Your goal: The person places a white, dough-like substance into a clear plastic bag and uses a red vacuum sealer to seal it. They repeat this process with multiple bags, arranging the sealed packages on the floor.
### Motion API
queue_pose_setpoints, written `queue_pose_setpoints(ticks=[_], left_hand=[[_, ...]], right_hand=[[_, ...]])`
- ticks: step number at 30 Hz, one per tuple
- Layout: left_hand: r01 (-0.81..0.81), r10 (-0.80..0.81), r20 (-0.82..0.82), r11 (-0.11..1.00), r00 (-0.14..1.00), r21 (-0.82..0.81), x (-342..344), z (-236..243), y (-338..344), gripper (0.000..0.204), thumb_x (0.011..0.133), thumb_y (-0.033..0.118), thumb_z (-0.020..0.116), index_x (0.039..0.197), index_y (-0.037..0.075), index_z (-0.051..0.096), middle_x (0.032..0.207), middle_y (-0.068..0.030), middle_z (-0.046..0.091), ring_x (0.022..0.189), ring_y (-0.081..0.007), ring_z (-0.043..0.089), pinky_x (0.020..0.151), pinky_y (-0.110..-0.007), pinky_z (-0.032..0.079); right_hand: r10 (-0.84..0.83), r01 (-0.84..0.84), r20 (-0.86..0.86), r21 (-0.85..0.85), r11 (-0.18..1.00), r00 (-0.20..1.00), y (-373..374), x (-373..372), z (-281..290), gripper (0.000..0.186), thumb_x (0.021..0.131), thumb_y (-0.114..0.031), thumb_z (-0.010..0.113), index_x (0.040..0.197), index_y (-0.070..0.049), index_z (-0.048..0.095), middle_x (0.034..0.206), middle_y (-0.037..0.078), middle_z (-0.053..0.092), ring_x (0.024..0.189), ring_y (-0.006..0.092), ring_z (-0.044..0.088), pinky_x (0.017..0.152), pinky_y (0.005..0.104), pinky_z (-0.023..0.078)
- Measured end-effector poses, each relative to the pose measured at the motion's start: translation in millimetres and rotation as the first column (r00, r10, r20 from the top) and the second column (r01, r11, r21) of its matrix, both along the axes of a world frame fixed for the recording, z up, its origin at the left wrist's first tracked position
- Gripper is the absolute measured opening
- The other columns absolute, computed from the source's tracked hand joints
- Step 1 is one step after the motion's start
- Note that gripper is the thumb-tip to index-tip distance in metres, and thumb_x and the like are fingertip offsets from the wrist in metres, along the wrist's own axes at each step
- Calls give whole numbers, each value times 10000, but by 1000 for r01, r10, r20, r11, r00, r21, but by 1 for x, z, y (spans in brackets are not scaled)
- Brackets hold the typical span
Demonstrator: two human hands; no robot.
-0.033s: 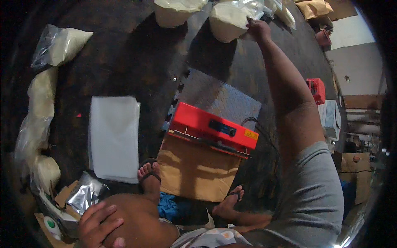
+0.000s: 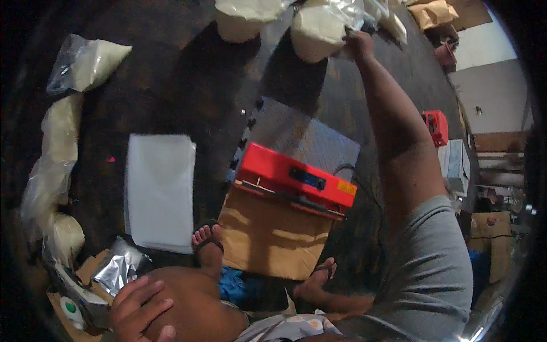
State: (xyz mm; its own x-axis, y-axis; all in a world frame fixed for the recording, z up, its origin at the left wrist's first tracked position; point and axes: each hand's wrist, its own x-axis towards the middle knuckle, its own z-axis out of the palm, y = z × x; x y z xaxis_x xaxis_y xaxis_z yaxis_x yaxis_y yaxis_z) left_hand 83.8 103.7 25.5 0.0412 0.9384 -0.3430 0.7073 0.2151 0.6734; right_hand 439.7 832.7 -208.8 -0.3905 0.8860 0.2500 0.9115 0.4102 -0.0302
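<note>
My right arm stretches far forward. At its end my right hand (image 2: 360, 45) has its fingers closed at the right side of a clear plastic bag of pale, cream-coloured powder (image 2: 316, 35), pinching the plastic. A second bag of the same powder (image 2: 245, 17) stands just left of it. Resting on my bent left knee, my left hand (image 2: 139, 308) holds nothing, its fingers spread. Between my feet and the bags lies a red bar heat sealer (image 2: 296, 179) with a dark front strip and a cable.
Brown paper (image 2: 276, 233) lies before the sealer, a grey mat (image 2: 302, 128) behind it. A stack of clear flat bags (image 2: 159, 191) lies to the left. More filled bags (image 2: 94, 65) line the far left, near a silver foil pouch (image 2: 122, 265). A red object (image 2: 436, 126) stands right.
The whole view has shifted very slightly, so things sit a little lower and further right. My right hand stays at the powder bag and my left hand on the knee.
</note>
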Motion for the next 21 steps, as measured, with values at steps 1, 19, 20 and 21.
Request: queue_pose_setpoints(ticks=[1,19,20,21], left_hand=[[-6,6,-3,1000,1000,15,1,-1,-11,467,860,384,696,1206,70,714,1277,-213,676,1241,-426,604,1100,-540,424],[-135,146,-19,953,989,273,30,16,-113,448,830,270,640,1179,-4,700,1284,-253,671,1272,-431,585,1119,-528,407],[-132,137,1,952,991,277,29,17,-116,452,833,271,638,1185,-5,698,1292,-250,668,1276,-426,583,1120,-526,405],[-131,131,21,951,991,280,28,18,-119,455,836,272,637,1191,-6,696,1300,-247,665,1279,-422,582,1122,-523,404]], right_hand=[[-159,134,-217,-125,983,963,0,-17,20,346,895,-390,713,1055,-87,768,1052,123,773,929,325,735,809,433,558],[627,-583,299,-229,779,720,-511,40,285,283,882,-321,769,992,-62,733,908,110,712,833,247,683,762,352,539],[581,-558,305,-169,812,754,-516,48,294,280,877,-320,774,986,-65,732,903,109,709,830,248,682,757,353,539],[544,-538,311,-114,835,779,-522,57,304,278,872,-318,780,980,-67,730,897,108,705,826,250,682,753,354,539]])
